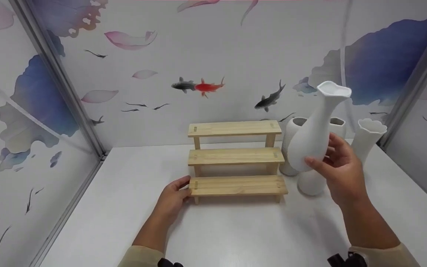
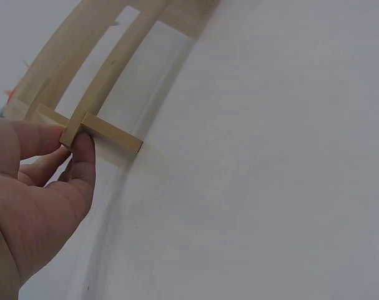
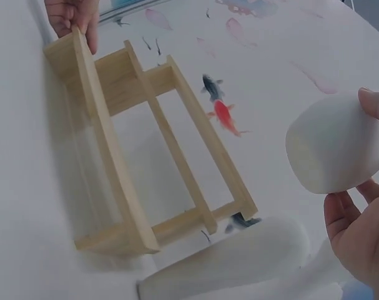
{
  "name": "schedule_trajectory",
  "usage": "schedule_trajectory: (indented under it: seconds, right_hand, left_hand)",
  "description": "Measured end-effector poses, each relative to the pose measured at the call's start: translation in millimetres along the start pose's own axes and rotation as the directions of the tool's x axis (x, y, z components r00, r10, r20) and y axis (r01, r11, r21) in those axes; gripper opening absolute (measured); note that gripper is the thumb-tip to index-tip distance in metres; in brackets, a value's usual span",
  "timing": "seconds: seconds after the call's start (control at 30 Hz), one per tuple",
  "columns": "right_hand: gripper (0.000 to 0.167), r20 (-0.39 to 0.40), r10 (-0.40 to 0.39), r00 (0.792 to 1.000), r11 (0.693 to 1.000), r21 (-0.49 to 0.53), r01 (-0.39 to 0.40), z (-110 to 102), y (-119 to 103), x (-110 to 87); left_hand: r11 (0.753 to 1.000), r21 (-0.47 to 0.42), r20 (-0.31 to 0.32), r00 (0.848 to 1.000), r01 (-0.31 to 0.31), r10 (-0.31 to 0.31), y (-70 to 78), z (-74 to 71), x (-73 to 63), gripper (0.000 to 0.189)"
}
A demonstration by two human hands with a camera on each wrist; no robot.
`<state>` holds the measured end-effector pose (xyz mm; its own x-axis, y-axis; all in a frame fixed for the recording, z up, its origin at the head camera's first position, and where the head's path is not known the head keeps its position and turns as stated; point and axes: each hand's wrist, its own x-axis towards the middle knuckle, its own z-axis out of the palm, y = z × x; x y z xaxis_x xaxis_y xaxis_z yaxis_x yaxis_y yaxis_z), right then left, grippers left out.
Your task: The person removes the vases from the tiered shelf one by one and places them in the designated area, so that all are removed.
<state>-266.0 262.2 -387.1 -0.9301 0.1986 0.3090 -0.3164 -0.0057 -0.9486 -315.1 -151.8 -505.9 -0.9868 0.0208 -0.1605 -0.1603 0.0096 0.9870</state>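
A three-tier wooden stand (image 1: 237, 185) rests on the white table in the head view. My left hand (image 1: 172, 198) pinches the left end of its lowest step, and the left wrist view shows the thumb and fingers around that board end (image 2: 77, 128). My right hand (image 1: 343, 174) grips a white vase (image 1: 310, 133) with a wavy rim and narrow neck. The vase is raised and tilted a little, to the right of the stand. Its rounded lower body (image 3: 339, 144) appears in the right wrist view, with fingertips on it.
More white vases stand behind and below the held one, partly hidden by it: one at the stand's right side (image 1: 289, 163), and one with a fluted rim (image 1: 371, 129) farther right. Panels (image 1: 213, 48) painted with fish and petals enclose the back and sides of the table (image 1: 235, 233).
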Motion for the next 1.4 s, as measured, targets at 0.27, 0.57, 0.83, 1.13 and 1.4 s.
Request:
schedule_trajectory:
  seconds: [0.27,0.57,0.83,1.13,1.4]
  right_hand:
    - [0.080,-0.136,-0.055,0.989,0.989,0.127,0.072,-37,-3,11.8]
    - [0.073,-0.216,-0.191,0.958,0.925,0.287,0.249,-67,14,24.7]
    - [0.071,-0.203,-0.226,0.953,0.890,0.354,0.287,-91,39,32.3]
    - [0.069,-0.025,-0.103,0.994,0.941,0.320,0.106,-129,82,37.2]
    - [0.065,0.052,-0.013,0.999,0.968,0.251,0.000,-156,116,36.5]
  left_hand:
    - [1.000,0.026,-0.016,1.000,0.014,-0.014,0.6,-0.9,-0.5,0.053]
    - [0.999,0.023,-0.026,0.999,0.042,-0.041,0.1,-2.5,-2.1,0.052]
    - [0.999,0.020,-0.028,0.999,0.041,-0.041,-1.9,-1.5,0.5,0.053]
    - [1.000,0.003,-0.002,1.000,0.025,-0.025,-2.4,-1.1,-0.3,0.053]
    - [1.000,0.001,0.010,1.000,0.014,-0.014,1.7,0.7,-2.4,0.052]
